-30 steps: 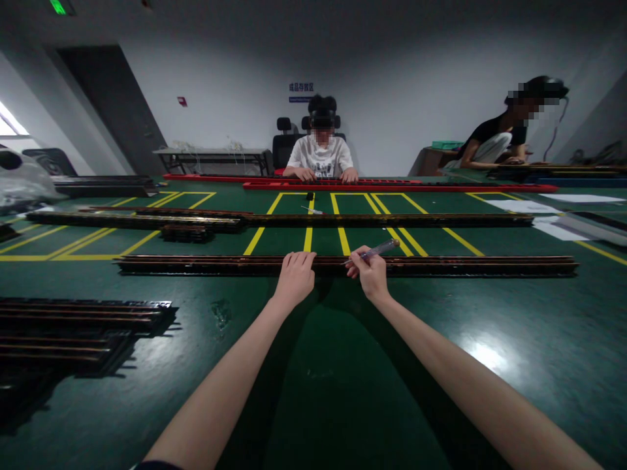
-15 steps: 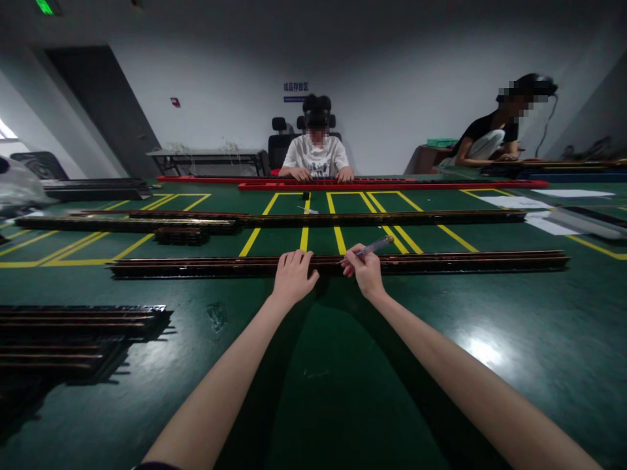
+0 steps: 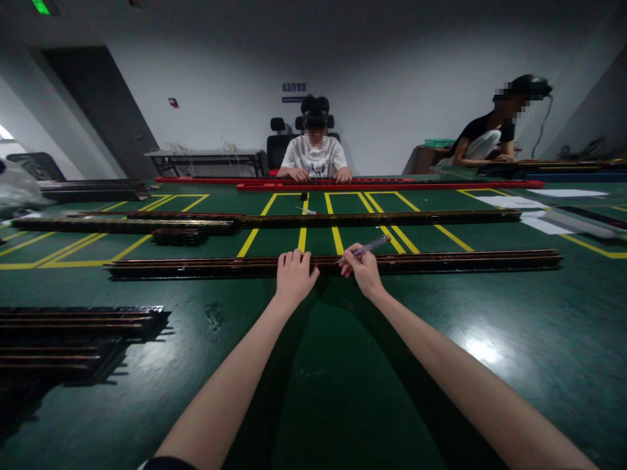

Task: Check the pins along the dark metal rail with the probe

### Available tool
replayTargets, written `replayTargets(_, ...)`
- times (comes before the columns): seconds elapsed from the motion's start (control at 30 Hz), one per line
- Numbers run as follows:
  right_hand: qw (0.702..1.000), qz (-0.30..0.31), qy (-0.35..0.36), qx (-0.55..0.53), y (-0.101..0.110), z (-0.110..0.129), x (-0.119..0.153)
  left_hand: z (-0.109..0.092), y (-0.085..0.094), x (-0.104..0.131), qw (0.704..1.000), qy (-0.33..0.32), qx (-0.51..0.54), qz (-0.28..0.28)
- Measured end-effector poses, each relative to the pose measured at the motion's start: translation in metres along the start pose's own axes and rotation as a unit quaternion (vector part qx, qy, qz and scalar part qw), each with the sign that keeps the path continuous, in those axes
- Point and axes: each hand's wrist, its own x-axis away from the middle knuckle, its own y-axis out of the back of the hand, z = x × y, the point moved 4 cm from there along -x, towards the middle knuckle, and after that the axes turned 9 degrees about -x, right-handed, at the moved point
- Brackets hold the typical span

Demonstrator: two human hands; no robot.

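Note:
A bundle of long dark strips (image 3: 460, 262) with copper-coloured edges lies crosswise on the green table in front of me. My left hand (image 3: 296, 274) is on the bundle, its fingers bent over the top and far side and its thumb at the near side. Just to the right, my right hand (image 3: 361, 267) grips a slim tool (image 3: 372, 246) with a clear, purplish handle, held like a pen. The tool's thin end points left and down at the strips. Whether its tip touches them is too small to tell.
More dark strips (image 3: 73, 320) are stacked at the near left. Another row of strips (image 3: 382, 219) lies beyond mine, with a short dark bundle (image 3: 179, 236) beside it. Red long trays (image 3: 392, 186) lie before a seated person. White papers (image 3: 546, 222) are at the right.
The whole view has shifted slightly. Both hands keep their places on the strips, and the tool in my right hand has moved very little.

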Motion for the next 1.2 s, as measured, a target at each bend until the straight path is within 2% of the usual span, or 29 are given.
replayTargets(0.27,1.0,-0.021,0.001,-0.002,-0.0018,-0.0002,0.0012,-0.0034,-0.0011,0.0016,1.0,-0.011,-0.009,-0.022)
replayTargets(0.67,0.999,-0.009,0.013,0.043,-0.0041,0.0022,0.0032,-0.0048,0.002,0.0029,0.999,-0.026,-0.004,-0.031)
replayTargets(0.93,0.998,-0.001,0.018,0.059,-0.0044,0.0041,0.0045,-0.004,0.0079,0.0029,1.0,-0.013,0.003,-0.014)
replayTargets(1.2,0.998,-0.018,0.027,0.053,-0.0014,0.0015,0.0035,-0.0009,0.0037,0.0014,0.998,-0.031,0.045,0.011)
